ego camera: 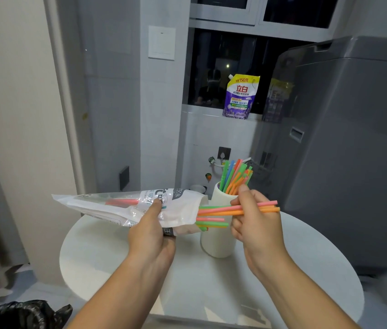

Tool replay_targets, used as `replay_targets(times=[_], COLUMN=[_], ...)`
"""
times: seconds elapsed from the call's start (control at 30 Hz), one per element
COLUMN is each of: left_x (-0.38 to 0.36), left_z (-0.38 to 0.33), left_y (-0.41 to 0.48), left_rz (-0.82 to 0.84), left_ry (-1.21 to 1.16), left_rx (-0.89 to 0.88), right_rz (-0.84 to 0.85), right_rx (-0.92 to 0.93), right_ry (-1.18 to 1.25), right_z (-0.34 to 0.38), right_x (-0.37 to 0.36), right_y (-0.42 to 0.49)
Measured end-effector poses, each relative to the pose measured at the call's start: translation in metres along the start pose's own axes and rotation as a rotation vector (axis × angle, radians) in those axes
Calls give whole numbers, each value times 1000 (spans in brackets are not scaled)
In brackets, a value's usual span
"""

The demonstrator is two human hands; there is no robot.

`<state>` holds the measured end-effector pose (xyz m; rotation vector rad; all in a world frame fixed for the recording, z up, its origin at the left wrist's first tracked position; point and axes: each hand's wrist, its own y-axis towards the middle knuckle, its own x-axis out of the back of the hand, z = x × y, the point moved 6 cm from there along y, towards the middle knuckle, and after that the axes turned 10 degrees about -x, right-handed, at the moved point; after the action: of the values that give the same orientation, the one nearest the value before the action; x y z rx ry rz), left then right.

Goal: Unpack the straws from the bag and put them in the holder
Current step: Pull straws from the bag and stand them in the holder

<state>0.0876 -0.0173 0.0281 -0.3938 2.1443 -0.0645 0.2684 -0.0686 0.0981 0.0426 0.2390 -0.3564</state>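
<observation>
My left hand (151,230) grips a clear and white plastic bag (121,205), held level above the table with its open mouth pointing right. Several coloured straws stick out of that mouth. My right hand (256,224) pinches a few pink, orange and green straws (221,208) that are partly out of the bag. Behind them stands a white cylindrical holder (218,243) with several green, orange, blue and pink straws (235,176) upright in it. More straws show through the bag's clear part.
A round white table (211,286) carries the holder. A grey washing machine (344,162) stands at the right. A purple detergent pouch (239,97) sits on the window sill. A black plastic bag (19,314) lies at the bottom left.
</observation>
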Motion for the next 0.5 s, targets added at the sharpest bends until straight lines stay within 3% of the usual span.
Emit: replay_targets(times=[0.27, 0.5], left_x=[2, 3], left_z=[-10, -5], left_y=[5, 8], left_rz=[-25, -58], left_ry=[-38, -70], left_rx=[-10, 8], right_rz=[49, 22], right_rx=[146, 160], right_ry=[-85, -175], right_z=[61, 85], right_x=[25, 41], right_y=[4, 11])
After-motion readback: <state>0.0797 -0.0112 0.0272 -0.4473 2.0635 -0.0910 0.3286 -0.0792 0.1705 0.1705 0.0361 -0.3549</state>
